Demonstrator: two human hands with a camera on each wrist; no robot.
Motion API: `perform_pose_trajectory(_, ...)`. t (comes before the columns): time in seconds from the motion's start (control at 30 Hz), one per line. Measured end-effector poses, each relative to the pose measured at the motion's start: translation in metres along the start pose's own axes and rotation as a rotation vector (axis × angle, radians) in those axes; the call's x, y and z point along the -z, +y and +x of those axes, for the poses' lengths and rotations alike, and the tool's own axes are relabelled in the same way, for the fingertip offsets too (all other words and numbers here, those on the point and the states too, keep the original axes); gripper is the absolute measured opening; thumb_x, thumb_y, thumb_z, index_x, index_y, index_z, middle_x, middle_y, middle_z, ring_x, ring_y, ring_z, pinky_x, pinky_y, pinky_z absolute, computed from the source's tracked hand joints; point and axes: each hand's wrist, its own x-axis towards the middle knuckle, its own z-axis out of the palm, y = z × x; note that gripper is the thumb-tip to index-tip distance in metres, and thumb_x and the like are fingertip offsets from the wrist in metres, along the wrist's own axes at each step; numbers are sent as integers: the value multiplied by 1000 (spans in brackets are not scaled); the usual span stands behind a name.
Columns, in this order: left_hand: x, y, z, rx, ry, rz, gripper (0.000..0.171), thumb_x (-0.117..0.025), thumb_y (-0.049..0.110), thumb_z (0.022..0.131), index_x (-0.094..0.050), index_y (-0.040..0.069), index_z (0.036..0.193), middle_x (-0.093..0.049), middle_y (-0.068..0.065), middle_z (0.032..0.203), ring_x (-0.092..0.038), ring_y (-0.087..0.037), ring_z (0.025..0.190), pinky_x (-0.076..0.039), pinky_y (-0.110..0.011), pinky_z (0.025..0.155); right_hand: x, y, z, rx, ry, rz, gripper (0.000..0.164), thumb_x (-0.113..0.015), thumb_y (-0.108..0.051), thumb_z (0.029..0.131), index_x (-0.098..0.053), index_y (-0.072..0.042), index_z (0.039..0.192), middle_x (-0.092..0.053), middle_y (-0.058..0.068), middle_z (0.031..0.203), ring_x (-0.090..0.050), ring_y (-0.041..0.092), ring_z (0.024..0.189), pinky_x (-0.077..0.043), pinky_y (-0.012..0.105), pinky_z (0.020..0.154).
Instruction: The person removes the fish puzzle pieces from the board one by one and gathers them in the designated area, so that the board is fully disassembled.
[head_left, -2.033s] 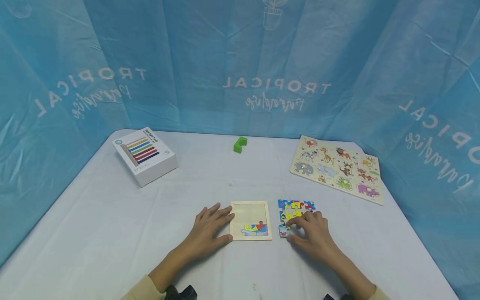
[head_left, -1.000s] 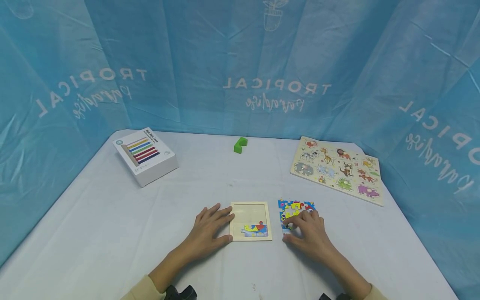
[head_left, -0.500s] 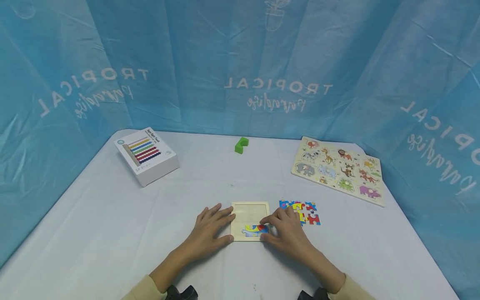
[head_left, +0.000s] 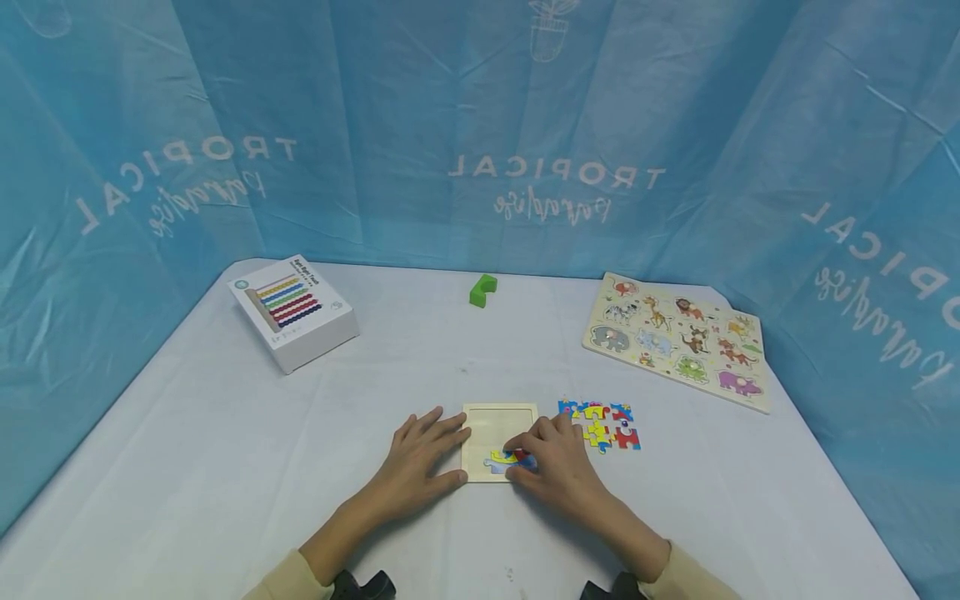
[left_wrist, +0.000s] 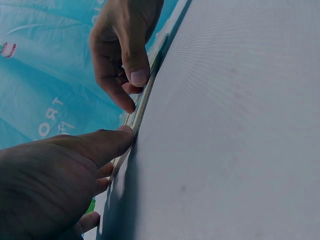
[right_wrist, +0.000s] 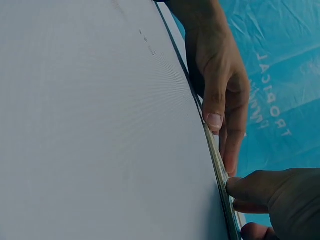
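Note:
A small square wooden puzzle tray (head_left: 498,407) lies in front of me, with a few joined jigsaw pieces (head_left: 497,462) in its lower right corner. My left hand (head_left: 420,458) rests at the tray's left side, fingers spread and the thumb and fingertips against the rim. Over the tray's lower right part, my right hand (head_left: 558,467) pinches a small jigsaw piece between thumb and forefinger, mostly hidden by the fingers. In the left wrist view the left thumb (left_wrist: 117,140) touches the tray's edge. Right of the tray lie several loose jigsaw pieces (head_left: 600,429), partly behind the right hand.
A white box (head_left: 300,321) with a picture of coloured beads stands at the back left. A green block (head_left: 483,290) lies at the back middle. An animal peg puzzle board (head_left: 678,337) lies at the back right. A blue curtain (head_left: 397,208) hangs behind the white table.
My right hand has moved left from the loose jigsaw pieces to over the tray, with a piece taken along, then slightly further left. The left hand has stayed at the tray's edge.

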Motion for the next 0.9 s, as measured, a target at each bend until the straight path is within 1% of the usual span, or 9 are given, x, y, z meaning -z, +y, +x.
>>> perform_pose_trajectory(0.27, -2, -1, 0, -21, 23, 14, 54, -68, 31, 83, -56, 12, 131, -46, -6, 145, -30, -38, 140, -17, -63, 111, -1, -1, 0, -1, -3, -14, 27, -80, -33, 71, -73, -27, 96, -53, -8, 85, -34, 12, 84, -29, 31, 77)
perform_pose_trajectory(0.43, -2, -1, 1, -27, 32, 19, 53, -69, 31, 82, -56, 12, 130, -48, -6, 144, -32, -38, 139, -18, -63, 110, -1, -2, -1, -7, -8, -6, 25, -80, -31, 71, -72, -26, 94, -53, -6, 85, -34, 12, 84, -29, 32, 77)
perform_pose_trajectory(0.73, -2, -1, 1, -10, 18, 24, 56, -69, 34, 81, -55, 15, 132, -47, -4, 145, -31, -37, 140, -18, -63, 111, -1, -4, -1, 3, -2, 3, 22, -79, -28, 71, -70, -25, 91, -51, -4, 83, -37, 15, 87, -30, 34, 78)
perform_pose_trajectory(0.9, -2, -1, 1, -16, 25, 22, 56, -70, 34, 81, -56, 14, 132, -47, -5, 145, -32, -38, 139, -18, -64, 110, -1, -5, 0, 9, 5, -8, 23, -80, -26, 71, -69, -25, 91, -51, -4, 82, -38, 17, 87, -31, 35, 78)
